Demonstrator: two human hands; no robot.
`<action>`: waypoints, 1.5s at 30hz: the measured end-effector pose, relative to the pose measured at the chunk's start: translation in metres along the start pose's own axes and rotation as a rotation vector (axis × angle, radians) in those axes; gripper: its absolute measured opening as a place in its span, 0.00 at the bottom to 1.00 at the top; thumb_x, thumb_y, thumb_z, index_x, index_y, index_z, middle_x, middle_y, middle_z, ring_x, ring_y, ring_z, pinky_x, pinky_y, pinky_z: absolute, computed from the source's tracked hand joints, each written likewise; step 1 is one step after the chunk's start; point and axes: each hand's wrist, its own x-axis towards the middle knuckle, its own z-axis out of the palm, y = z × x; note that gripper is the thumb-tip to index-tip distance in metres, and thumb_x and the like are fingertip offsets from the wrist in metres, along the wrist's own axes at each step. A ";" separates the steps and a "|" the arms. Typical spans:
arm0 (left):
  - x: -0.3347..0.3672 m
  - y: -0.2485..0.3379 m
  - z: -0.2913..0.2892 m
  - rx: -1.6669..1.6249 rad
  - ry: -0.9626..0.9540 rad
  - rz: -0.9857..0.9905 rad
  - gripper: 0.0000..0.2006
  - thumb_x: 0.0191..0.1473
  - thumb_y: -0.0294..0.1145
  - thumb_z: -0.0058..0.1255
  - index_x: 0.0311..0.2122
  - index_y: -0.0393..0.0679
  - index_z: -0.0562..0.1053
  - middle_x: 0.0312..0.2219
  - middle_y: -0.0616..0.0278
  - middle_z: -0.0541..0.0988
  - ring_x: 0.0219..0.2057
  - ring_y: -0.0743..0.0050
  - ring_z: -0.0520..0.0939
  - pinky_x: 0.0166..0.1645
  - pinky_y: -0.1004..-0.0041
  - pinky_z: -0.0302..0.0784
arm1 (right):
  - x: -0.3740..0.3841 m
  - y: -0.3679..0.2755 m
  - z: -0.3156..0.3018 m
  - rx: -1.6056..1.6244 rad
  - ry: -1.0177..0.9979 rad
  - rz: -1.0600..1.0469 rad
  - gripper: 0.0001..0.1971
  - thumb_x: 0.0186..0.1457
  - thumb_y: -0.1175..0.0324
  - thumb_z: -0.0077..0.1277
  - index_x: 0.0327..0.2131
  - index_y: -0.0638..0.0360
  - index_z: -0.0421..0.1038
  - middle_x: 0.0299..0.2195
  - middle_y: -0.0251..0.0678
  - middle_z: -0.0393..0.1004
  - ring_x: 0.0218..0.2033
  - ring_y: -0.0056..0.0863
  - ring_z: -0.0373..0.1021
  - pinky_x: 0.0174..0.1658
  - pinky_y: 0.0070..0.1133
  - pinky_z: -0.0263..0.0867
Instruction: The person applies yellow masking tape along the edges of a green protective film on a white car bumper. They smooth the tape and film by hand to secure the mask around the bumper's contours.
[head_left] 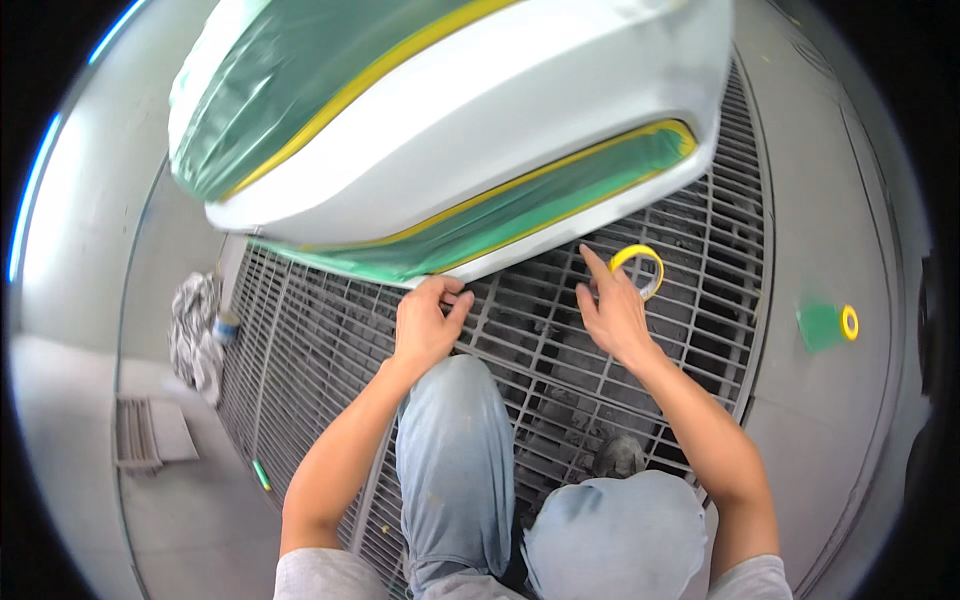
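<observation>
In front of me is a white car bumper (pixel 400 150), partly covered with green masking film (pixel 530 205) edged in yellow tape (pixel 640 131). My left hand (pixel 428 322) is at the bumper's lower edge, its fingers curled together against it; what lies between the fingertips is hidden. To the right, my right hand (pixel 615 312) hovers below the same edge with index finger and thumb apart. A roll of yellow masking tape (pixel 655 262) seems hooked on its other fingers, which are mostly out of sight.
Under me runs a dark metal floor grate (pixel 330 330). On the right floor lies a roll of green masking film with yellow tape (pixel 822 327). A crumpled grey cloth (pixel 195 335) and a blue-banded roll (pixel 227 326) are at left, with a small green stick-shaped object (pixel 261 474) nearer me.
</observation>
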 end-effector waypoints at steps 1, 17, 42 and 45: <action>-0.002 -0.012 -0.005 -0.052 0.039 -0.109 0.12 0.55 0.30 0.64 0.42 0.35 0.79 0.29 0.54 0.84 0.28 0.69 0.83 0.36 0.69 0.79 | -0.007 -0.009 0.002 -0.008 -0.057 -0.020 0.31 0.60 0.68 0.52 0.67 0.58 0.61 0.40 0.60 0.72 0.41 0.58 0.73 0.46 0.45 0.69; -0.015 -0.090 -0.058 -0.905 0.237 -0.214 0.19 0.61 0.36 0.63 0.47 0.29 0.78 0.32 0.57 0.85 0.32 0.77 0.84 0.39 0.74 0.80 | 0.004 -0.193 0.032 0.381 -0.711 0.112 0.40 0.64 0.78 0.51 0.73 0.65 0.40 0.33 0.40 0.81 0.29 0.22 0.76 0.38 0.21 0.72; 0.061 -0.166 -0.086 -0.922 0.764 -0.295 0.13 0.58 0.34 0.63 0.38 0.32 0.79 0.33 0.53 0.84 0.36 0.62 0.84 0.44 0.65 0.78 | 0.034 -0.205 -0.032 0.105 -0.132 0.039 0.14 0.64 0.65 0.60 0.43 0.70 0.79 0.19 0.31 0.75 0.15 0.13 0.67 0.19 0.13 0.62; 0.065 -0.161 -0.086 -0.906 0.827 -0.293 0.13 0.58 0.34 0.63 0.39 0.33 0.78 0.35 0.53 0.84 0.36 0.61 0.84 0.46 0.64 0.77 | 0.029 -0.206 -0.026 0.081 -0.131 0.013 0.14 0.65 0.65 0.59 0.42 0.70 0.79 0.18 0.29 0.74 0.15 0.13 0.66 0.19 0.13 0.62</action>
